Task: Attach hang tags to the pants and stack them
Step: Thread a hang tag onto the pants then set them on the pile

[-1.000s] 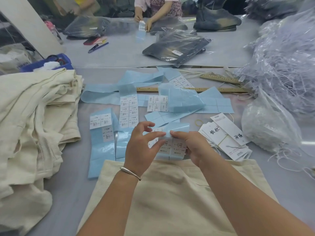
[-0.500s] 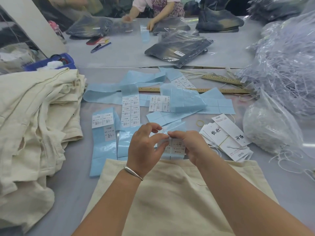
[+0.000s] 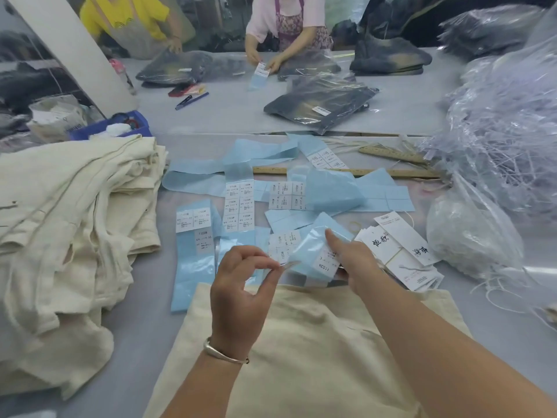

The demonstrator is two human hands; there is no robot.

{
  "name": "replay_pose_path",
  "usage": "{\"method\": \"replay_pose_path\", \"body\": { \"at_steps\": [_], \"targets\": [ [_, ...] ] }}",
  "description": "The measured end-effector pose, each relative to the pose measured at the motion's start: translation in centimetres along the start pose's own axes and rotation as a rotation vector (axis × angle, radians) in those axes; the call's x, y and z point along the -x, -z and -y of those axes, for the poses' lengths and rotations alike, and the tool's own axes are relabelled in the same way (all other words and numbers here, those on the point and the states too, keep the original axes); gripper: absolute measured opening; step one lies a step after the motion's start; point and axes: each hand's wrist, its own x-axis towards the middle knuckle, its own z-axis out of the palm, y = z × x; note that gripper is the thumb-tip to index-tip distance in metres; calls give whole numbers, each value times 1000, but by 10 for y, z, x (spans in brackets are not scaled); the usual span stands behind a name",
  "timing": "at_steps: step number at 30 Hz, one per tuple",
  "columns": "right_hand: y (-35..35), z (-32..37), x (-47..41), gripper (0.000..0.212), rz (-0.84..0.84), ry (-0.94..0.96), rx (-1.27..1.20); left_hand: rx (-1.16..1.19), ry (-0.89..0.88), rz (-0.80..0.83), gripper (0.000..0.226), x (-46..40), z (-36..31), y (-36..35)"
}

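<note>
Cream pants [image 3: 301, 351] lie flat in front of me on the grey table. My left hand [image 3: 241, 285] hovers over their top edge and pinches a small peeled sticker [image 3: 291, 264] between thumb and forefinger. My right hand [image 3: 352, 260] holds a blue sticker backing sheet [image 3: 316, 254], with the forefinger stretched over it. A bundle of white hang tags [image 3: 398, 251] with black characters lies just right of my right hand. A heap of cream pants [image 3: 66, 224] fills the left side.
Several blue sticker sheets [image 3: 238, 206] and empty backings are scattered mid-table, with wooden rulers [image 3: 361, 171] behind. Clear plastic bags and string [image 3: 497, 146] pile up at right. A blue bin [image 3: 111, 128] stands at back left. Two people handle bagged dark garments [image 3: 322, 104] across the table.
My hands have drawn apart: the left pulled a sticker off the sheet, and the right lifted and tilted the backing sheet. The camera tilted up.
</note>
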Motion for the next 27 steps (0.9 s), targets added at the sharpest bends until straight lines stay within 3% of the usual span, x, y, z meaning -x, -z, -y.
{"method": "replay_pose_path", "body": {
  "at_steps": [3,5,7,8,10,12,14,18,23,27],
  "targets": [
    [11,2,4,47,-15,38,140,309,475,-170,19,12,-13,10],
    [18,4,19,60,-154,201,313,638,812,-290,24,19,-25,12],
    [20,6,53,52,-210,355,300,871,1012,-350,16,26,-38,12],
    [19,6,75,45,-111,374,218,946,1065,-363,19,29,-46,12],
    [14,0,119,43,159,339,112,1037,1120,-374,28,36,-65,12],
    [11,-8,152,35,289,335,112,1094,1137,-360,31,43,-83,10],
    [12,-15,173,14,261,385,59,1112,1140,-328,27,51,-99,10],
    [27,-11,194,14,178,508,47,1067,1089,-204,20,69,-116,17],
    [58,-2,198,15,84,835,554,775,1093,4,21,80,-112,24],
    [75,-7,189,15,204,773,783,622,913,322,12,84,-108,19]
  ]
}}
